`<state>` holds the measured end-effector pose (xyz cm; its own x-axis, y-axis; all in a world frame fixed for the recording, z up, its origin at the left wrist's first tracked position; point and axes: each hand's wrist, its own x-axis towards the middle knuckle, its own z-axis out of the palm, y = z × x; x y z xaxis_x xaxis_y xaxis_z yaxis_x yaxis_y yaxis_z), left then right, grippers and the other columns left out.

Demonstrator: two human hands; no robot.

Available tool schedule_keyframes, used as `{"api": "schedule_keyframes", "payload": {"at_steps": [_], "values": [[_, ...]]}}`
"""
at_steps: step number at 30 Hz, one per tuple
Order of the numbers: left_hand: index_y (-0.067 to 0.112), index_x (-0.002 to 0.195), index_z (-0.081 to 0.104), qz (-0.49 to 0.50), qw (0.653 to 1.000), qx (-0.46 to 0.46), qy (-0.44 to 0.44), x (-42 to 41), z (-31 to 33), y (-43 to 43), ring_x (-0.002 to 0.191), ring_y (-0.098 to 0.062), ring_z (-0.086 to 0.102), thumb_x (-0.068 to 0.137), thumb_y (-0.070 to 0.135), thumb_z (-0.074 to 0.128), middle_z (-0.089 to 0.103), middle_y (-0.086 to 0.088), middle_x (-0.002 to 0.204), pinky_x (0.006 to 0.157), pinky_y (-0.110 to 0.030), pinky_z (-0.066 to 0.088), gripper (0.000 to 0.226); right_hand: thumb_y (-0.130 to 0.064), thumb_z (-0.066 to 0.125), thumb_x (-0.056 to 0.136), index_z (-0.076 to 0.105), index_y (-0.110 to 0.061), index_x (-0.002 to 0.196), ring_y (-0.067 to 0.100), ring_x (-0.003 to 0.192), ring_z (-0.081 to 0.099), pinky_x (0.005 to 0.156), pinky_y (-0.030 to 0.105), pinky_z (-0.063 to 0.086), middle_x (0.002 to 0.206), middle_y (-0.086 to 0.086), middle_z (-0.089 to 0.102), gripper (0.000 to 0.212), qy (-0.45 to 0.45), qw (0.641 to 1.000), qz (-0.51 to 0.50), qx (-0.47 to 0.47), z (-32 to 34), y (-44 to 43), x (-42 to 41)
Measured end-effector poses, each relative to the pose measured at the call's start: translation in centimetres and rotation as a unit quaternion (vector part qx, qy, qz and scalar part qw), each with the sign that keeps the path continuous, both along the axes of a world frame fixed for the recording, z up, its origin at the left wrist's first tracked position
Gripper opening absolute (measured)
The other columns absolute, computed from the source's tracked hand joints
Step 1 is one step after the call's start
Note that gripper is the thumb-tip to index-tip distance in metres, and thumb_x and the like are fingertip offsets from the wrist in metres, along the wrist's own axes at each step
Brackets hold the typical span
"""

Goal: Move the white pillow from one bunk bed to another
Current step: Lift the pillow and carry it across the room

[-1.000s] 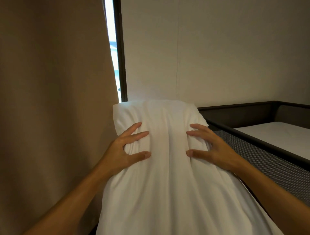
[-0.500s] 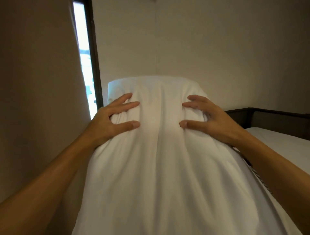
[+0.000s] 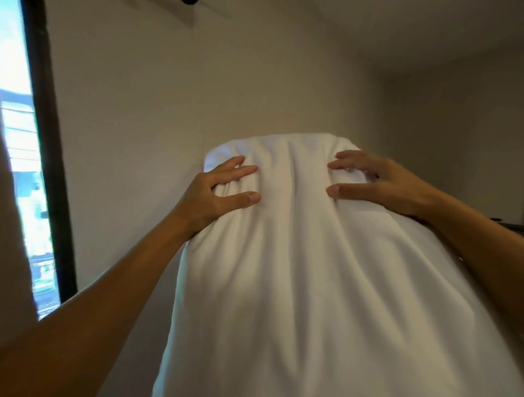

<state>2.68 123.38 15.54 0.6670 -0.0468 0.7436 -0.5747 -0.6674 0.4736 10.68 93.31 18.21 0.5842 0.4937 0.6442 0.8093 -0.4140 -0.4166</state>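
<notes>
White cotton bunches under your grip: the pillow (image 3: 297, 269) is up in front of you, held off any bed, before a beige wall (image 3: 170, 99). Your left hand (image 3: 215, 195) and right hand (image 3: 377, 184) clamp its upper sides, fingers spread and dug in. It looks light, soft and floppy, so keep hold high on both flanks.

Plain beige wall (image 3: 255, 85) behind, dark-framed window (image 3: 19, 170) at far left, dark fixture (image 3: 188, 2) at top edge.
</notes>
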Motion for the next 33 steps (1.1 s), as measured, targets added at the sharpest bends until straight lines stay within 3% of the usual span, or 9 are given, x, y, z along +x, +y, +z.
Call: {"api": "schedule_keyframes", "payload": {"at_steps": [4, 8, 11, 14, 19, 22, 24, 28, 33], "values": [[0.042, 0.121, 0.065, -0.063, 0.997, -0.009, 0.036, 4.4, 0.5, 0.1, 0.133, 0.010, 0.037, 0.070, 0.041, 0.079, 0.043, 0.022, 0.147, 0.109, -0.025, 0.031, 0.053, -0.057, 0.071, 0.059, 0.065, -0.036, 0.119, 0.002, 0.122, 0.045, 0.097, 0.019, 0.027, 0.133, -0.017, 0.051, 0.064, 0.033, 0.998, -0.053, 0.009, 0.1, -0.4, 0.7], [0.045, 0.117, 0.066, -0.119, 0.991, -0.006, 0.057, 8.5, 0.6, -0.4, 0.129, 0.013, 0.040, 0.062, 0.053, 0.077, 0.044, 0.023, 0.146, 0.103, -0.021, 0.033, 0.057, -0.047, 0.074, 0.071, 0.066, -0.038, 0.117, 0.002, 0.112, 0.049, 0.084, 0.012, 0.031, 0.131, -0.017, 0.054, 0.047, 0.073, 0.991, -0.108, 0.016, -0.5, -1.4, 1.8], [0.045, 0.116, 0.067, -0.152, 0.986, -0.008, 0.071, 11.3, 0.3, -1.1, 0.127, 0.013, 0.041, 0.059, 0.056, 0.077, 0.045, 0.022, 0.145, 0.097, -0.014, 0.033, 0.059, -0.047, 0.073, 0.073, 0.066, -0.039, 0.116, -0.009, 0.099, 0.052, 0.075, 0.007, 0.033, 0.127, -0.017, 0.057, 0.044, 0.095, 0.986, -0.140, 0.013, -0.7, -2.1, 2.5], [0.043, 0.115, 0.068, -0.189, 0.978, -0.012, 0.084, 13.8, 0.0, -2.1, 0.129, 0.009, 0.041, 0.066, 0.047, 0.079, 0.046, 0.021, 0.144, 0.099, -0.018, 0.033, 0.051, -0.048, 0.073, 0.072, 0.067, -0.040, 0.114, -0.013, 0.096, 0.051, 0.076, 0.008, 0.034, 0.125, -0.016, 0.058, 0.042, 0.110, 0.980, -0.164, 0.014, -0.9, -3.0, 3.5], [0.043, 0.114, 0.069, -0.203, 0.974, -0.007, 0.104, 17.8, 0.1, -3.8, 0.130, 0.008, 0.042, 0.059, 0.054, 0.077, 0.050, 0.016, 0.143, 0.102, -0.020, 0.032, 0.056, -0.051, 0.072, 0.072, 0.068, -0.038, 0.114, -0.003, 0.105, 0.057, 0.091, 0.022, 0.039, 0.126, -0.016, 0.059, 0.044, 0.139, 0.973, -0.185, 0.018, -1.1, -4.9, 5.8], [0.032, 0.119, 0.068, -0.209, 0.971, -0.001, 0.113, 19.7, 0.7, -4.9, 0.123, 0.006, 0.048, 0.072, 0.039, 0.076, 0.052, 0.016, 0.138, 0.095, -0.013, 0.035, 0.048, -0.054, 0.072, 0.070, 0.068, -0.036, 0.115, 0.009, 0.112, 0.060, 0.096, 0.028, 0.044, 0.125, -0.014, 0.062, 0.048, 0.160, 0.968, -0.191, 0.031, -1.1, -5.9, 7.4], [0.030, 0.121, 0.067, -0.210, 0.970, 0.004, 0.120, 20.9, 1.1, -5.4, 0.109, 0.016, 0.052, 0.081, 0.030, 0.071, 0.056, 0.018, 0.130, 0.085, -0.007, 0.039, 0.040, -0.055, 0.070, 0.071, 0.068, -0.035, 0.116, 0.014, 0.111, 0.062, 0.101, 0.038, 0.047, 0.125, -0.011, 0.063, 0.049, 0.173, 0.966, -0.191, 0.030, -0.9, -6.4, 8.5], [0.038, 0.115, 0.068, -0.207, 0.968, 0.006, 0.139, 23.0, 1.7, -6.1, 0.096, 0.024, 0.055, 0.082, 0.034, 0.070, 0.063, 0.017, 0.122, 0.080, -0.010, 0.043, 0.034, -0.050, 0.067, 0.077, 0.069, -0.031, 0.115, 0.020, 0.103, 0.066, 0.097, 0.043, 0.051, 0.119, -0.005, 0.068, 0.043, 0.201, 0.960, -0.192, 0.049, -0.4, -7.2, 10.5], [0.037, 0.115, 0.070, -0.203, 0.968, -0.003, 0.147, 25.2, 2.5, -6.6, 0.099, 0.019, 0.058, 0.080, 0.036, 0.071, 0.065, 0.014, 0.122, 0.081, -0.014, 0.045, 0.035, -0.063, 0.070, 0.057, 0.074, -0.036, 0.101, 0.023, 0.099, 0.069, 0.095, 0.046, 0.052, 0.110, -0.005, 0.072, 0.053, 0.213, 0.957, -0.188, 0.060, 0.6, -7.8, 11.9]]}}
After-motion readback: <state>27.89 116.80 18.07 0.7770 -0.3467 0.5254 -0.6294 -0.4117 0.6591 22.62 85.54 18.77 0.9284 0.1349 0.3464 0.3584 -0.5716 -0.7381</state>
